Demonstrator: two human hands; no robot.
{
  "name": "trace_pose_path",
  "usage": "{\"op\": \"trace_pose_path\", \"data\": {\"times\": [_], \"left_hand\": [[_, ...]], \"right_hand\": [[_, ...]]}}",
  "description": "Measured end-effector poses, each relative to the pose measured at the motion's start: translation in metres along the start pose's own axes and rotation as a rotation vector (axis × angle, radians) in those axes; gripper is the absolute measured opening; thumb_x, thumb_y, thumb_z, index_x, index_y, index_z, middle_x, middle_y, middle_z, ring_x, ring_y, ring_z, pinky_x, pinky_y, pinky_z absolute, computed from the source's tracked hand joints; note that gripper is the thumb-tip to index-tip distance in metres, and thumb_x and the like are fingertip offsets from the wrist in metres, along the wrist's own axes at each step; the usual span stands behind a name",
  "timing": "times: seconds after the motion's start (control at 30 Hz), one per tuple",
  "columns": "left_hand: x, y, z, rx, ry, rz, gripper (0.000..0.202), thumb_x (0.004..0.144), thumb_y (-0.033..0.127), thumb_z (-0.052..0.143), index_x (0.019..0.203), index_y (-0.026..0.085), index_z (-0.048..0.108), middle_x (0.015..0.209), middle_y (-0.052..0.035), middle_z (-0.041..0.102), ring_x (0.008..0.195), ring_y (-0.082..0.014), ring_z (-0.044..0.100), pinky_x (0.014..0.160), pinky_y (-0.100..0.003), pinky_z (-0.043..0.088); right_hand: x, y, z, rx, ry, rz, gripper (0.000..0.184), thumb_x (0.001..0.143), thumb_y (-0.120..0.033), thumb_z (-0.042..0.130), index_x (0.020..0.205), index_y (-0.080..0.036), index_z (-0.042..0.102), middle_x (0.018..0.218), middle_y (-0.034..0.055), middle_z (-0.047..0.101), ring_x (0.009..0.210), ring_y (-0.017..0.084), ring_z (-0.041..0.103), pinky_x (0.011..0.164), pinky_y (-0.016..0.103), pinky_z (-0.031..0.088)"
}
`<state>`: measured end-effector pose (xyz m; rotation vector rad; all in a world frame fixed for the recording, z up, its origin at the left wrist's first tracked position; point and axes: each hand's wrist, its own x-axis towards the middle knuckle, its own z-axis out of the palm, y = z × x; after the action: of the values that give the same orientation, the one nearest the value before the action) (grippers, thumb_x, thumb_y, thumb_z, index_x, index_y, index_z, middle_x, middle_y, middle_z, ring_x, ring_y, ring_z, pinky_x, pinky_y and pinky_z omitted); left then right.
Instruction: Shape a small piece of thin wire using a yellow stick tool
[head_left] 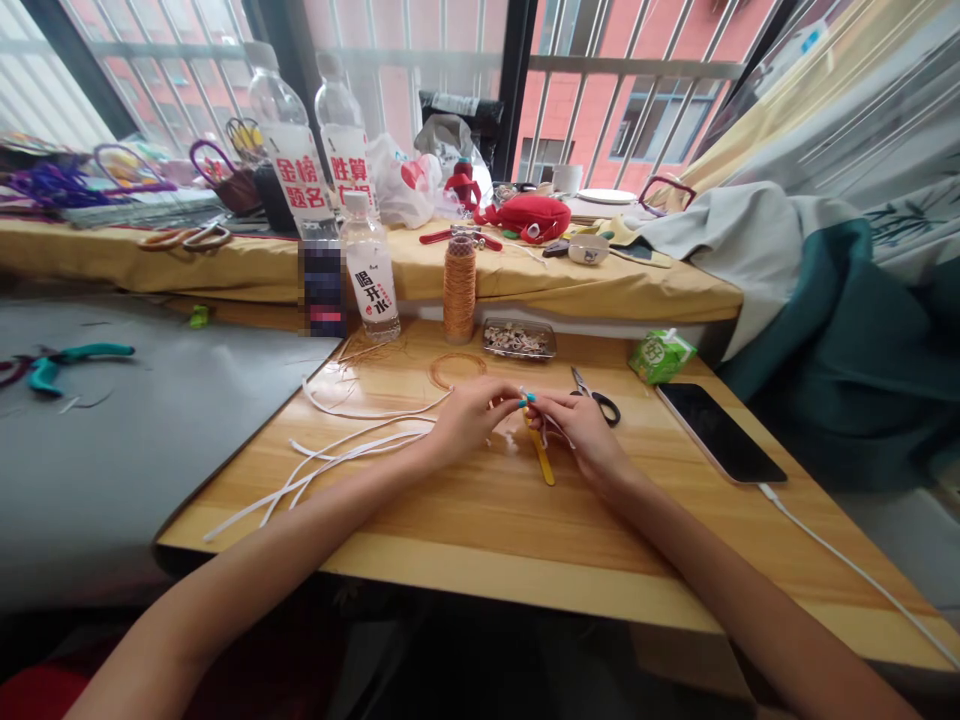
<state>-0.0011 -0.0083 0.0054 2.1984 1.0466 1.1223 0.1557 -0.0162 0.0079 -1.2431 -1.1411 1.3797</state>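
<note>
At the middle of the table, in the head view, the left hand and right hand meet, fingertips pinched on a small white piece. Both hands grip it closely, probably because something so small needs steadying from either side; its exact shape is hidden by the fingers. A thin pale strand hangs below the right hand, near a yellow stick; I cannot tell whether that stick is held or just lies there.

White cords run from beside the left hand toward the table's left edge, loosely fanned, which seems to keep their long ends from tangling between the fingers. Scissors lie just beyond the right hand, apparently kept within easy reach.

Toward the far edge, an orange thread spool stands upright, taking up little room, beside a clear tray whose low walls keep its small bits together. Near the right edge a phone lies flat, out of the hands' way, with a white cable plugged in and running toward the near right corner.
</note>
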Motion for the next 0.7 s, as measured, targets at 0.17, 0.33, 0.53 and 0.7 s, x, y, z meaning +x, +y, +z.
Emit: {"op": "trace_pose_path", "data": {"times": [0.17,0.33,0.53,0.7], "left_hand": [[0.003,-0.001,0.001,-0.262,0.011,-0.318,0.021,0.073,0.03,0.051,0.08,0.014,0.062,0.074,-0.0022,0.063,0.069,-0.0121,0.053,0.064,-0.022,0.039],[0.006,-0.005,0.003,-0.505,0.035,-0.486,0.018,0.066,0.025,0.056,0.078,0.012,0.06,0.072,-0.0021,0.062,0.061,-0.009,0.052,0.059,-0.02,0.04],[0.007,-0.007,0.004,-0.593,0.053,-0.539,0.019,0.062,0.02,0.057,0.078,0.011,0.062,0.067,-0.0015,0.062,0.056,-0.0074,0.05,0.058,-0.02,0.041],[0.007,-0.011,0.005,-0.524,0.001,-0.502,0.022,0.065,0.021,0.054,0.083,0.014,0.065,0.072,-0.0009,0.064,0.061,-0.0093,0.051,0.062,-0.021,0.041]], "right_hand": [[0.0,0.006,0.003,-0.042,0.029,-0.059,0.024,0.06,-0.034,0.064,0.073,-0.013,0.067,0.06,0.0016,0.06,0.051,0.009,0.052,0.045,0.02,0.039],[-0.001,0.008,0.003,-0.106,-0.001,-0.157,0.028,0.063,-0.036,0.062,0.078,-0.014,0.068,0.064,0.0021,0.061,0.053,0.009,0.052,0.046,0.02,0.041],[-0.004,0.005,0.005,-0.275,-0.023,-0.278,0.031,0.07,-0.038,0.054,0.084,-0.013,0.067,0.065,0.0039,0.062,0.056,0.013,0.055,0.049,0.023,0.042],[-0.009,0.003,0.007,-0.479,0.034,-0.478,0.027,0.075,-0.035,0.05,0.087,-0.018,0.067,0.077,0.0046,0.066,0.062,0.015,0.059,0.058,0.025,0.045]]}}
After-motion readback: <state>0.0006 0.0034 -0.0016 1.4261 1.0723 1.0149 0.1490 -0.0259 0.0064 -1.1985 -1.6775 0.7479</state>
